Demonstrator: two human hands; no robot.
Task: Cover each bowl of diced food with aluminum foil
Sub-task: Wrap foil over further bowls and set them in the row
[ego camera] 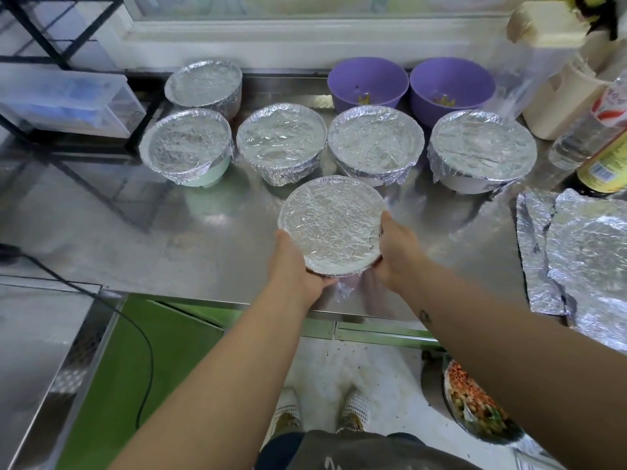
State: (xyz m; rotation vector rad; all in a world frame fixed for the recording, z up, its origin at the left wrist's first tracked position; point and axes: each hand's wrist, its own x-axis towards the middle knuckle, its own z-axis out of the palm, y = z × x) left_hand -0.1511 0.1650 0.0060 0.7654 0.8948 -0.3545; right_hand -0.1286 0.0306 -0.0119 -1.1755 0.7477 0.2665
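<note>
On the table [101, 215], a row of covered bowls [375, 144] stands behind the front bowl [330, 225]; open bowls [368, 83] farther back, foil sheets [583, 252] right.

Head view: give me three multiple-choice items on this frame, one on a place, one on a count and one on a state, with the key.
1. Where do the purple bowls stand?
A) behind the foil-covered row
B) at the table's front edge
C) on the floor

2. How many bowls wear foil?
A) four
B) six
C) eight

3. The front bowl is
A) uncovered
B) foil-covered, gripped by the left hand and right hand
C) overturned

Key:
1 A, they stand behind that row.
2 B, five are set down and one is held.
3 B, both hands clasp its foil-wrapped sides.
</note>
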